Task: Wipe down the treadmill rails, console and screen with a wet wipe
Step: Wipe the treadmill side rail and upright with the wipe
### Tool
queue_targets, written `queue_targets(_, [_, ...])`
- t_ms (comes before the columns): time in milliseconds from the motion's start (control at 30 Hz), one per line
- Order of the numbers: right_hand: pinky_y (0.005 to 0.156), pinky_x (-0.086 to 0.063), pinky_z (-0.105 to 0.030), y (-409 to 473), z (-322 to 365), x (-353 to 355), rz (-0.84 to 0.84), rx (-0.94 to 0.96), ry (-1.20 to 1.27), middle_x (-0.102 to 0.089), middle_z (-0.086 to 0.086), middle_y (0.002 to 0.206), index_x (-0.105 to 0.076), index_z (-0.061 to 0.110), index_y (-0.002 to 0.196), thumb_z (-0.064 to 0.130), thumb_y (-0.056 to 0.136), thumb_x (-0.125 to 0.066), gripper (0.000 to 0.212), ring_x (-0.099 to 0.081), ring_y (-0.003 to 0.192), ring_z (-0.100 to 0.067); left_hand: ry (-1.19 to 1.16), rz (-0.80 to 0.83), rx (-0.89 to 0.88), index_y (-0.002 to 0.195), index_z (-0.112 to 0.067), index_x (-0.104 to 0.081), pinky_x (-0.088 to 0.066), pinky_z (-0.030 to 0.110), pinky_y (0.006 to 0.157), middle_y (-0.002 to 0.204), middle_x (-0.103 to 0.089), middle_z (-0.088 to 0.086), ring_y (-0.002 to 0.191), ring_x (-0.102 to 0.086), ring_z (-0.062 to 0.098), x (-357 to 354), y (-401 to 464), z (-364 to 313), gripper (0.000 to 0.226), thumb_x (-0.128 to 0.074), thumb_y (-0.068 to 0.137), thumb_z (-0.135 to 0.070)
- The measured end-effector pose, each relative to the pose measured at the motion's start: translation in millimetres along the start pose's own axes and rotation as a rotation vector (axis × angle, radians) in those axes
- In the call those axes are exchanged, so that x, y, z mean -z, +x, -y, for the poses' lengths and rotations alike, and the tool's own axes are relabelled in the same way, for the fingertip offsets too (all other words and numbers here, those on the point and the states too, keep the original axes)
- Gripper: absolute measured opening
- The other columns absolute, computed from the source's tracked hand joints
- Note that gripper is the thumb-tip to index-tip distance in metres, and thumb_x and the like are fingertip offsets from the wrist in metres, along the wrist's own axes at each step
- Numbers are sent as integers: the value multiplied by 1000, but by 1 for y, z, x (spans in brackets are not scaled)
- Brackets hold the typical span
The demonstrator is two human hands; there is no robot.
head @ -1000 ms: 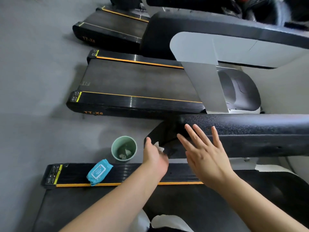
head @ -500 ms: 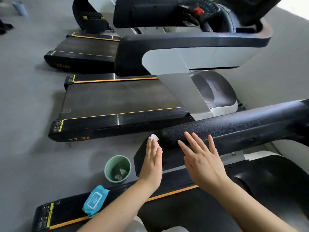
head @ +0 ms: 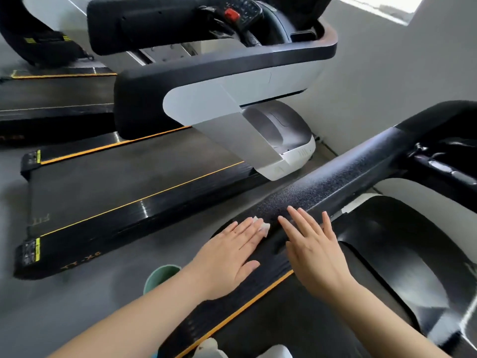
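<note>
Flat-palmed, no clench: left hand (head: 233,250) presses the wet wipe (head: 262,226) under straight fingers onto the near end of the treadmill rail (head: 335,184), likely to spread contact. Right hand (head: 313,248) hovers just beside it, fingers straight, holding nothing. Green cup (head: 160,276) sits below the left wrist.

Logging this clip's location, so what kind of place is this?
Probably a gym: a second treadmill and a third treadmill stand alongside, and a console with a red stop button.

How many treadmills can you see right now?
3. The nearest treadmill, whose rail the hands are on; the middle treadmill beside it; the far treadmill at upper left, partly cut off. More may lie out of frame.
</note>
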State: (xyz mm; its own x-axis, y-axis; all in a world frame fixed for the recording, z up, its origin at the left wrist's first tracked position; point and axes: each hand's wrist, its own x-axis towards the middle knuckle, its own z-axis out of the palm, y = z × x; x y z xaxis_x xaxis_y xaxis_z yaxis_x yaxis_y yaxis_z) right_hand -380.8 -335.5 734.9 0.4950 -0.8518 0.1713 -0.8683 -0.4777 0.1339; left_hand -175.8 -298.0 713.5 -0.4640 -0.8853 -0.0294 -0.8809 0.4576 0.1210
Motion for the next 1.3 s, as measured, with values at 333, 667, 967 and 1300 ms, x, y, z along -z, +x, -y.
queue_targets(333, [107, -27, -52, -9, -20, 3, -29, -140, -33, -58, -10, 130, -63, 16, 121, 21, 82, -57, 40, -56, 120, -28, -79, 69, -136, 147, -19, 16, 14, 24, 112, 156, 16, -2, 143, 17, 11, 26, 65, -6, 58, -9, 100, -43])
queue_targets(667, [101, -25, -55, 8, -134, -5, 59, -149, -13, -58, -12, 131, -64, 14, 121, 18, 68, -78, 55, -55, 121, -29, -21, 123, -106, 148, -17, 13, 6, 30, 116, 157, 14, 0, 144, 14, 13, 36, 181, -49, 58, -14, 102, -39])
queue_targets(967, [102, -28, -52, 27, -263, -23, 123, -212, 72, -58, -8, 132, -62, 17, 123, 29, 82, -34, 51, -55, 122, -25, 50, 88, -38, 148, -14, 14, 7, 32, 117, 157, 17, 3, 144, 15, 16, 35, 296, -112, 62, -18, 102, -39])
queue_targets(1300, [119, -5, -35, 40, -353, -49, 130, -499, 434, -9, 0, 160, -13, 16, 152, 20, 99, -34, 57, -8, 146, -13, 390, 58, -68, 140, -7, 25, 10, 36, 115, 154, 25, 8, 143, 18, 22, 30, 410, -162, 69, -20, 101, -41])
